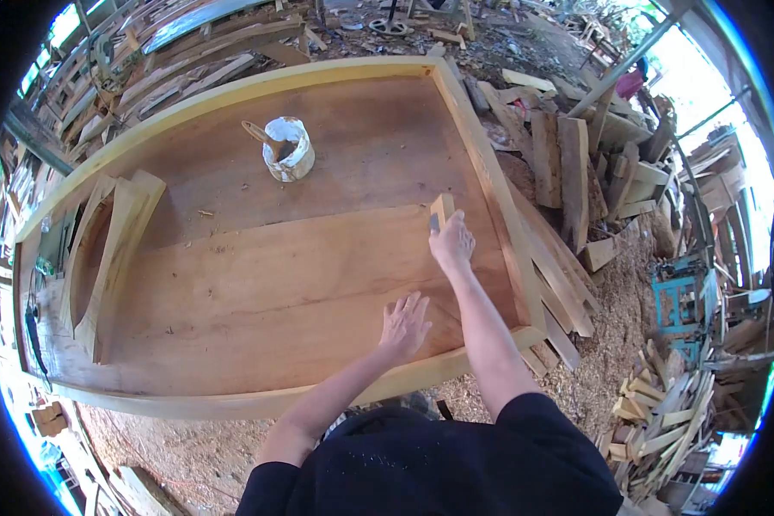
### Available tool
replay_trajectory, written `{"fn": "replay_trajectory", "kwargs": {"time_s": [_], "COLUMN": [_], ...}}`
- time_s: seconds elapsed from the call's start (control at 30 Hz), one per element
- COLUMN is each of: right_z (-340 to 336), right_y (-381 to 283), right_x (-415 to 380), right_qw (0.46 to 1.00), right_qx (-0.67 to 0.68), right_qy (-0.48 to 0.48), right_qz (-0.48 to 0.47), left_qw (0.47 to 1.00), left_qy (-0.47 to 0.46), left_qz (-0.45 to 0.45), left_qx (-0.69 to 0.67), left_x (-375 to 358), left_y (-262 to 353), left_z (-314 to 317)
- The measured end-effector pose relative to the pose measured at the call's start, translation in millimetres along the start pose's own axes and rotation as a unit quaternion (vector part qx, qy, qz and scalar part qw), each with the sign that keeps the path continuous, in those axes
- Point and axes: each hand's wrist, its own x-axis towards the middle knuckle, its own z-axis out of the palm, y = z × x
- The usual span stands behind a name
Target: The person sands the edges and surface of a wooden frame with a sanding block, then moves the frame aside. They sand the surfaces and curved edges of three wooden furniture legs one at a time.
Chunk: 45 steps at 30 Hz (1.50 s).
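My right hand (pixel 452 242) is closed around a small pale wooden block (pixel 442 206) near the right end of a large framed wooden panel (pixel 258 292). A dark grey patch shows on the block's left side; what it is I cannot make out. Lower down and to the left, my left hand (pixel 406 323) lies on the panel with its fingers spread, holding nothing. A raised wooden border (pixel 482 163) runs around the panel. Towards the far side stands a white tub (pixel 296 163), with the handle of a brush-like tool (pixel 256 132) leaning out of it.
Curved wooden pieces (pixel 120 249) rest on the panel's left end, near a dark cable (pixel 34 331). Beyond the right border, offcuts and boards (pixel 568 172) are piled up. A blue metal frame (pixel 678 301) stands farther right, and sawdust (pixel 611 335) covers the ground.
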Motion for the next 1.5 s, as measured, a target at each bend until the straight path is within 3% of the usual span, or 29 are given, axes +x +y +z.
{"fn": "replay_trajectory", "kwargs": {"time_s": [0.1,0.27,0.33,0.43,0.63,0.73,0.8,0.93,1.03,1.23,1.27,1.33,1.37,1.5], "right_z": [5.6,-5.6,-3.5,-12.1,-2.9,29.5,56.7,81.7,75.3,31.9,31.9,38.1,56.7,94.7], "right_y": [-1.1,7.9,18.5,25.2,12.2,-37.8,-88.2,-174.1,-172.2,-61.9,-67.8,-85.5,-97.3,-204.8], "right_x": [34.2,20.9,-7.0,-79.0,-182.5,-156.7,-125.9,-63.4,-65.5,-178.7,-180.6,-180.5,-166.7,-99.2], "right_qw": [1.000,0.999,0.995,0.992,0.973,0.966,0.959,0.955,0.950,0.932,0.929,0.941,0.937,0.934], "right_qx": [0.010,0.031,-0.006,-0.005,-0.025,-0.004,0.007,0.026,0.003,-0.054,-0.062,-0.038,-0.022,-0.014], "right_qy": [-0.015,-0.026,-0.043,-0.071,-0.175,-0.144,-0.071,-0.108,-0.147,-0.189,-0.194,-0.189,-0.138,-0.109], "right_qz": [-0.016,-0.036,-0.093,-0.102,-0.150,-0.215,-0.274,-0.276,-0.276,-0.303,-0.308,-0.279,-0.321,-0.340], "left_qw": [0.999,0.999,0.999,0.992,0.963,0.947,0.951,0.941,0.946,0.870,0.849,0.857,0.866,0.864], "left_qy": [0.002,-0.011,-0.012,0.034,0.033,0.058,0.058,0.092,0.054,0.090,0.085,0.064,0.044,0.062], "left_qz": [0.029,-0.003,-0.034,-0.052,-0.217,-0.273,-0.267,-0.278,-0.277,-0.442,-0.478,-0.487,-0.487,-0.485], "left_qx": [0.023,0.041,0.039,0.110,0.155,0.160,0.147,0.170,0.158,0.200,0.209,0.156,0.108,0.119], "left_x": [2.8,-11.0,-25.2,-43.4,-74.2,-89.2,-91.4,-97.2,-116.1,-181.1,-189.3,-191.7,-192.4,-194.4], "left_y": [-11.8,-13.9,-26.1,-53.0,-89.2,-105.2,-102.3,-101.2,-112.3,-191.8,-198.7,-181.0,-174.1,-182.8], "left_z": [8.0,-0.9,-6.8,-22.2,-68.6,-72.0,-72.0,-71.3,-94.6,-148.8,-149.1,-167.8,-172.8,-156.1]}}
